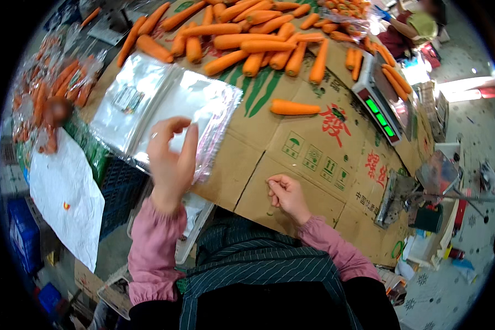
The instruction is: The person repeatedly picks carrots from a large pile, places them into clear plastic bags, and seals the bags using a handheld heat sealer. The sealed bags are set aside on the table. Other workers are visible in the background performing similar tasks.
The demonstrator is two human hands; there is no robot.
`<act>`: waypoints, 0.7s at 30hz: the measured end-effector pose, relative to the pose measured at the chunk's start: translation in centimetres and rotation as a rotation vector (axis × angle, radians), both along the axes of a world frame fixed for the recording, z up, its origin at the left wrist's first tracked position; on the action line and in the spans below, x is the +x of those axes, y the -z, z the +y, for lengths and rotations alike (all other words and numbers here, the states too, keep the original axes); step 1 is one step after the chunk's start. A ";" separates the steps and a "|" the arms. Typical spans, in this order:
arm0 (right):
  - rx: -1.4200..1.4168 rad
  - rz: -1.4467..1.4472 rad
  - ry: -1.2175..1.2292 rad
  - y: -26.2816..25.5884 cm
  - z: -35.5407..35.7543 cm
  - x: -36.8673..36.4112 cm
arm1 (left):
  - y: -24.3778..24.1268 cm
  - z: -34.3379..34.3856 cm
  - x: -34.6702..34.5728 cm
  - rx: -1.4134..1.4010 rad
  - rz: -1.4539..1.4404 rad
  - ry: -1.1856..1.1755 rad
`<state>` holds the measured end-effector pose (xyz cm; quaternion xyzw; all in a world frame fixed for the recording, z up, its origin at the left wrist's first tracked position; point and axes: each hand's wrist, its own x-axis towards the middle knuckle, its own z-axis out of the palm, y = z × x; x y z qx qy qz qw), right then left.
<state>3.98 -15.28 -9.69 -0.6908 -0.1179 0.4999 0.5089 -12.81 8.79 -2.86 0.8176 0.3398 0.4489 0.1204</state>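
My left hand (172, 159) is raised over a stack of clear plastic bags (181, 103), thumb and forefinger apart, holding nothing that I can see. My right hand (286, 196) is low over the cardboard table cover (247, 136), its fingers curled together; whether something small is pinched there cannot be made out. A single carrot (295, 107) lies beyond my right hand, apart from the large pile of carrots (251, 41) at the far side. To the right stands a digital scale (377, 111) with a lit green display and a few carrots on its plate.
Bagged carrots (66, 82) lie at the left, by a white sheet (66, 194) and a dark blue crate (121, 198). A metal device (390, 200) stands at the table's right edge. More carrots in plastic (346, 16) are at the far right, near another person (412, 31).
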 end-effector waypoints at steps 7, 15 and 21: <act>-0.085 0.043 -0.178 -0.7 1.1 1.4 | 8.5 3.4 0.9 -0.550 0.086 0.019; 0.063 -0.055 -0.341 -2.4 4.8 1.7 | 7.7 4.3 0.2 -0.759 -0.024 -0.004; 0.258 -0.380 -0.297 -4.5 12.6 3.6 | 7.4 5.2 0.1 -0.546 0.067 -0.084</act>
